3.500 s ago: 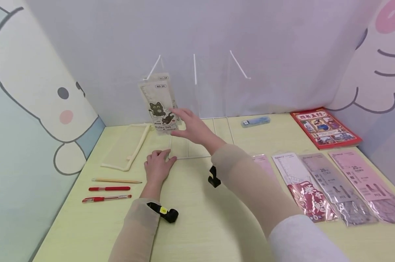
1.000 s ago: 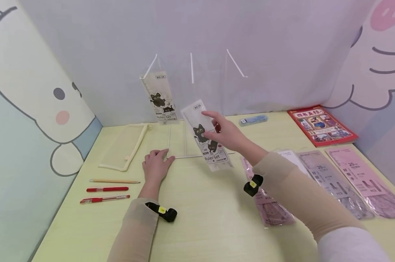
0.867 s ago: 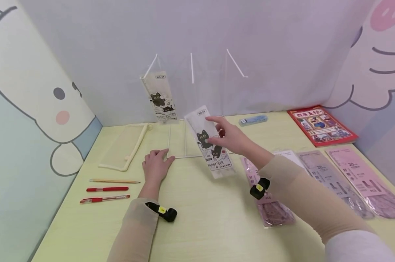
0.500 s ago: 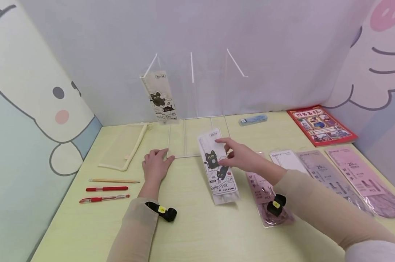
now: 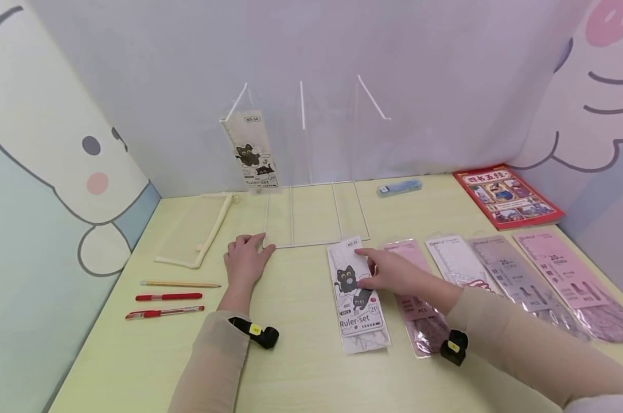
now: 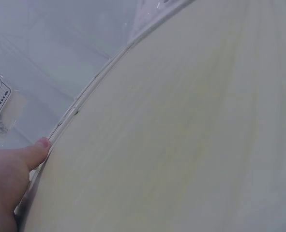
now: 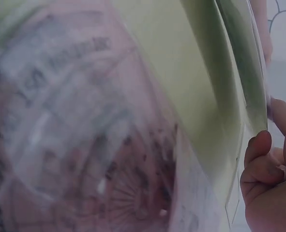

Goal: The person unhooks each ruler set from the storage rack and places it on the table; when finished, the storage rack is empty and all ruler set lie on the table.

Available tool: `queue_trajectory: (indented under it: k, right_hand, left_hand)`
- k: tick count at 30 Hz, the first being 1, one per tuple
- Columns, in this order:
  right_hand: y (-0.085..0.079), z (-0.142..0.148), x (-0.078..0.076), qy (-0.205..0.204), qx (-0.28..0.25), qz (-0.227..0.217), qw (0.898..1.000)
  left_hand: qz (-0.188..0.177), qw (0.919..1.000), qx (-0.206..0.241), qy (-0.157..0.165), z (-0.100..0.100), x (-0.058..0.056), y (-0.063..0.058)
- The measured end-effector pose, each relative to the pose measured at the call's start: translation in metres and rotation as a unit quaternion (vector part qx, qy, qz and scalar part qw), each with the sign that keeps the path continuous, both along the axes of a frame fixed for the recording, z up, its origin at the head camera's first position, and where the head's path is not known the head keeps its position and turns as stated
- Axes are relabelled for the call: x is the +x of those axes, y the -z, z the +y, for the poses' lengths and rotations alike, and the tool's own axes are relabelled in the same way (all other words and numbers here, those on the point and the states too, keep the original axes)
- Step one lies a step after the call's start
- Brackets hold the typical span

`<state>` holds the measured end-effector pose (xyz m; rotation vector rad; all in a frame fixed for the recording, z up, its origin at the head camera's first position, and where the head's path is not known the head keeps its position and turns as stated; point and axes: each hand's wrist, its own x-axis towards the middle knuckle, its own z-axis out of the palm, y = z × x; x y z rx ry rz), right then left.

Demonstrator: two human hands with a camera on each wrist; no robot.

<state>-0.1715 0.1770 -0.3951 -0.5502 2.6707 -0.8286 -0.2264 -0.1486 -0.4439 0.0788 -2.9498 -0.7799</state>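
Observation:
My right hand (image 5: pixel 394 273) pinches the right edge of a ruler-set packet (image 5: pixel 349 307) with black cats on it. The packet lies low over the table, in front of the white wire display rack (image 5: pixel 311 245). In the right wrist view, curled fingers (image 7: pixel 258 145) of this hand show at the packet's edge. A matching ruler-set packet (image 5: pixel 257 155) hangs from the rack's left hook; the other two hooks are bare. My left hand (image 5: pixel 244 261) holds the rack's front left corner, its thumb (image 6: pixel 38 150) against the wire in the left wrist view.
Right of the held packet lie a pink ruler packet (image 5: pixel 412 310), a white and red one (image 5: pixel 451 258), a grey one (image 5: pixel 513 275) and another pink one (image 5: pixel 564 264). A red book (image 5: pixel 507 195) and blue case (image 5: pixel 399 188) sit behind. Pencil (image 5: pixel 179 284), pens and mesh pouch (image 5: pixel 195 229) are left.
My right hand has taken one cat ruler-set packet off the left hook and brought it right and down toward the table. The left hand has stayed at the rack's corner.

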Motion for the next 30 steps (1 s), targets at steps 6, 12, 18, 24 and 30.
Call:
queue_trajectory:
  k: [6, 12, 18, 24, 30]
  right_hand:
    - [0.005, 0.002, 0.009, 0.004, 0.025, -0.009, 1.0]
    - [0.007, 0.005, 0.013, 0.007, 0.041, -0.024, 0.999]
    - [0.009, 0.006, 0.012, 0.009, 0.034, -0.034, 0.999]
    - [0.01, 0.007, 0.01, 0.007, 0.026, -0.034, 0.999]
    - [-0.006, 0.007, -0.003, -0.003, 0.018, -0.009, 1.0]
  left_hand:
    - [0.0, 1.0, 0.0, -0.001, 0.0, 0.0, 0.0]
    - [-0.002, 1.0, 0.001, 0.0, 0.0, 0.0, -0.001]
    - [-0.002, 1.0, 0.0, -0.001, 0.0, 0.0, -0.001]
    - [-0.001, 1.0, -0.002, 0.0, -0.001, 0.0, 0.001]
    - [-0.001, 1.0, 0.0, 0.0, -0.002, -0.001, 0.001]
